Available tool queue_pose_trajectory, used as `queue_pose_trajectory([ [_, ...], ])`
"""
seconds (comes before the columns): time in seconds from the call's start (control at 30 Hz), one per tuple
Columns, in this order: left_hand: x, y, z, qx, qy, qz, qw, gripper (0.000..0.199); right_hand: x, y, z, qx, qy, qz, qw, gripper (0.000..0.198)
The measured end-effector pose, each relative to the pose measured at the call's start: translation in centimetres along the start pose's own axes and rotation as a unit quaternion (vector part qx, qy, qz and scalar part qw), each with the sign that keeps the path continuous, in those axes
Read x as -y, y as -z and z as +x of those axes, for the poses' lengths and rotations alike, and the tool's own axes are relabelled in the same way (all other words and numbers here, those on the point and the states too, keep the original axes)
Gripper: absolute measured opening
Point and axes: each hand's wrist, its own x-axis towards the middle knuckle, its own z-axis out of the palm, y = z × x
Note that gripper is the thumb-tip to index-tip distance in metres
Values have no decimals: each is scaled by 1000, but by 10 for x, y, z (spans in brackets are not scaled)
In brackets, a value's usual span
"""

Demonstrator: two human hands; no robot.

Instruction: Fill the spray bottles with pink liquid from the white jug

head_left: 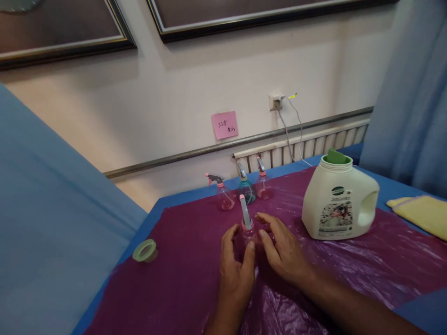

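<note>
A clear pink spray bottle [248,232] with a grey and pink trigger head stands upright on the purple plastic sheet [181,270]. My left hand [234,263] wraps its thumb and fingers about the bottle's left side and front. On the other side, my right hand [282,246] has thumb and forefinger parted by the bottle; whether they touch it is hard to tell. Just behind stand three more spray bottles: a clear one [225,200] with its nozzle pointing left, a teal one [247,190] and a pink one [263,186].
A cream jug [314,204] with a green piece [335,157] in its mouth stands at right, near a folded yellow cloth [422,214]. A pale green cup-like ring [145,251] lies at left. Blue curtains [52,223] flank the table; cords hang from a wall socket [275,103].
</note>
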Motion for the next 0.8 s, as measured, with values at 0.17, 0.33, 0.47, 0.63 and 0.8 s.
queue_pose_trajectory([
  [0.17,5,2,0,-1,1,6,1000,55,0,-3,-2,-9,1,-4,1000,43],
  [0.33,6,4,-1,-2,-2,5,1000,54,0,-3,-1,-11,7,1,1000,43],
  [0.47,8,4,0,-4,-5,1,1000,53,0,-2,-1,-8,4,1,1000,42],
  [0.63,9,5,-1,-12,-4,7,1000,54,0,-1,-1,-4,0,2,1000,43],
  [0.8,5,4,0,-14,-3,13,1000,53,0,-1,-1,-3,-2,2,1000,42],
])
